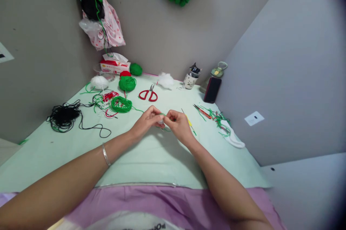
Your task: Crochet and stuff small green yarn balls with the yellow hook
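My left hand is closed on a small green and white yarn piece above the middle of the table. My right hand pinches at the same piece from the right. The fingertips hide most of it, and any tool between them cannot be made out. A green strand runs left from my left hand toward a loose green yarn coil. Just behind my right hand lies a thin yellow-handled tool, partly covered by the hand.
Red-handled scissors, white stuffing and a green yarn ball lie behind my hands. Tangled black cord is at left. On the right are a phone, orange-handled snips and green yarn scraps.
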### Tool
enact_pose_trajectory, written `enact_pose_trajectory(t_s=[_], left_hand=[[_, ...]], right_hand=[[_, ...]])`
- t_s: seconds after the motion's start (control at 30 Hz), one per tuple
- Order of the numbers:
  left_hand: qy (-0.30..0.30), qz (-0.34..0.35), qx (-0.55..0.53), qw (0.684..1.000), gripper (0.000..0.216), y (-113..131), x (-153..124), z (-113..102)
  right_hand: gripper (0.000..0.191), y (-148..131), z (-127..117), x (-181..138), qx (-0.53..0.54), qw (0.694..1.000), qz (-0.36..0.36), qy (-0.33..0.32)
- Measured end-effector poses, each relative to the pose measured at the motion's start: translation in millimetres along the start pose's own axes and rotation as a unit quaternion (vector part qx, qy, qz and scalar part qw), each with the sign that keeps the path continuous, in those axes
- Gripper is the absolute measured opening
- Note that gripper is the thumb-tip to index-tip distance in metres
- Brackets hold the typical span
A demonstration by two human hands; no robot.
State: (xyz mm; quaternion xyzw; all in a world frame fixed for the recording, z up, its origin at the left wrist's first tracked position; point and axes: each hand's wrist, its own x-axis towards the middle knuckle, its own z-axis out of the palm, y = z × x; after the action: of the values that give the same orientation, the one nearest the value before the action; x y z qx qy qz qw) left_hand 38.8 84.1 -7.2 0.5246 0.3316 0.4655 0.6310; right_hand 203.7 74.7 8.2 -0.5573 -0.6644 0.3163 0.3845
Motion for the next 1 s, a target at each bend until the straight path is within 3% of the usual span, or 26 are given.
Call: enact_pose_trajectory(t_s=[0.17, 0.37, 0.6, 0.77, 1.0], left_hand=[[-0.016, 0.002, -0.002, 1.000, 0.037, 0, 4, -5], [0.039, 0.007, 0.018, 0.999, 0.032, -7, 12, -9], [0.028, -0.029, -0.027, 0.999, 0.018, -4, 4, -3], [-0.010, -0.035, -0.075, 0.997, 0.030, 1, 0, 1], [0.018, -0.032, -0.061, 0.997, 0.031, -5, 5, -1]], right_hand=[[0.034, -2, -10, 2, 0.019, 0.999, -0.012, -0.025], [0.017, -7, -4, -6, 0.002, 0.996, -0.043, -0.082], [0.026, 5, 4, 1, 0.000, 0.999, -0.013, -0.035], [0.034, 6, -3, 9, 0.033, 0.999, 0.004, -0.008], [0.027, -7, -4, -3, 0.052, 0.997, -0.017, -0.055]])
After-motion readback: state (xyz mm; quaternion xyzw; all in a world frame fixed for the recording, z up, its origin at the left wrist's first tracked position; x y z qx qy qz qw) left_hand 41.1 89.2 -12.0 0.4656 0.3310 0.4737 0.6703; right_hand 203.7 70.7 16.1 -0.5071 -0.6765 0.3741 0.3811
